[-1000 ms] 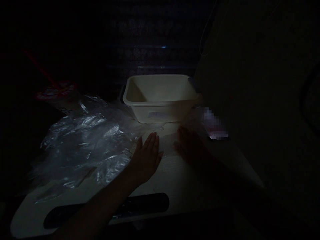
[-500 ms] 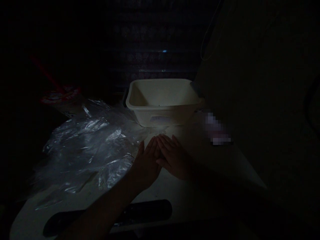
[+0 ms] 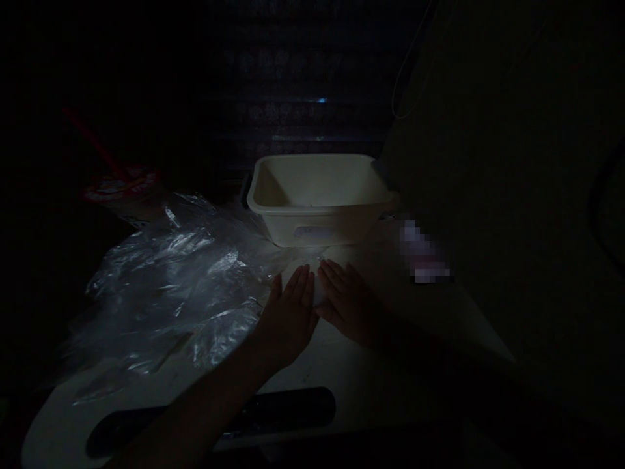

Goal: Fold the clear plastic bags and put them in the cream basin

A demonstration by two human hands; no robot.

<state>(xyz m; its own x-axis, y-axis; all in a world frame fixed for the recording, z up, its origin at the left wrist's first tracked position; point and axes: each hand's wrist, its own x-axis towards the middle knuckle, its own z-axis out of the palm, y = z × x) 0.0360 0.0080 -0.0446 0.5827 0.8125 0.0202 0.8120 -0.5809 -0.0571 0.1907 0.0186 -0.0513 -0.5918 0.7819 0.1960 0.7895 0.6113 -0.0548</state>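
Observation:
My left hand (image 3: 290,317) lies flat, palm down, its fingers stretched out over the pale tabletop (image 3: 322,374). Beside it my right hand (image 3: 347,301) is also flat, with fingers extended and a narrow gap between the two hands. Something pale and thin shows in that gap, but the dim light hides what it is. Just beyond my fingertips stands a cream plastic tub (image 3: 319,225) with a small label on its front. Crumpled clear plastic (image 3: 180,286) spreads to the left of my left hand, close to its thumb.
At the back left stands a cup with a red patterned lid (image 3: 122,185) and a red straw (image 3: 95,140). A long dark slot or bar (image 3: 288,408) lies along the near table edge, partly under my left forearm. A blurred pale item (image 3: 424,254) is on the right.
My right hand has shifted slightly right, away from my left hand, so a gap has opened between their fingers. The tub and plastic stay in place.

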